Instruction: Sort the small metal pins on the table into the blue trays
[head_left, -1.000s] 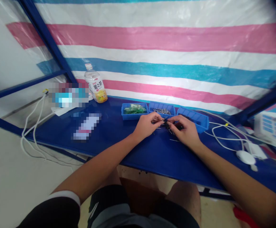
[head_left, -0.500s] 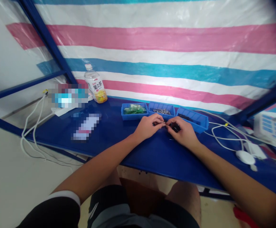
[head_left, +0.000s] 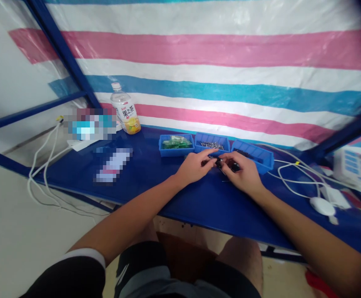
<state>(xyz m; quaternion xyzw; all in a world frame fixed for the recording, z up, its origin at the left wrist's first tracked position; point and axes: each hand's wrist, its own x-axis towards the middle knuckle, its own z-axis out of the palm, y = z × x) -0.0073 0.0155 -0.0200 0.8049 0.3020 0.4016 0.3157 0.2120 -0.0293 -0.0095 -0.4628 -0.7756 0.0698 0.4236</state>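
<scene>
My left hand and my right hand meet over the blue table, just in front of the small trays. Between their fingertips is a small shiny black part, its exact kind too small to make out. Thumb and fingers of my right hand are closed on it. My left thumb presses at its left side, while the left index finger stretches forward above it. More black shows under the right palm, mostly hidden by the fingers.
Behind the hands stand a blue tray with green packets, one with small metal pieces, and one with dark pieces. A drink bottle stands back left. White cables lie at right.
My left index finger has lifted and straightened away from the pinch. More of the black part now shows between the fingertips. Both arms stay nearly where they were.
</scene>
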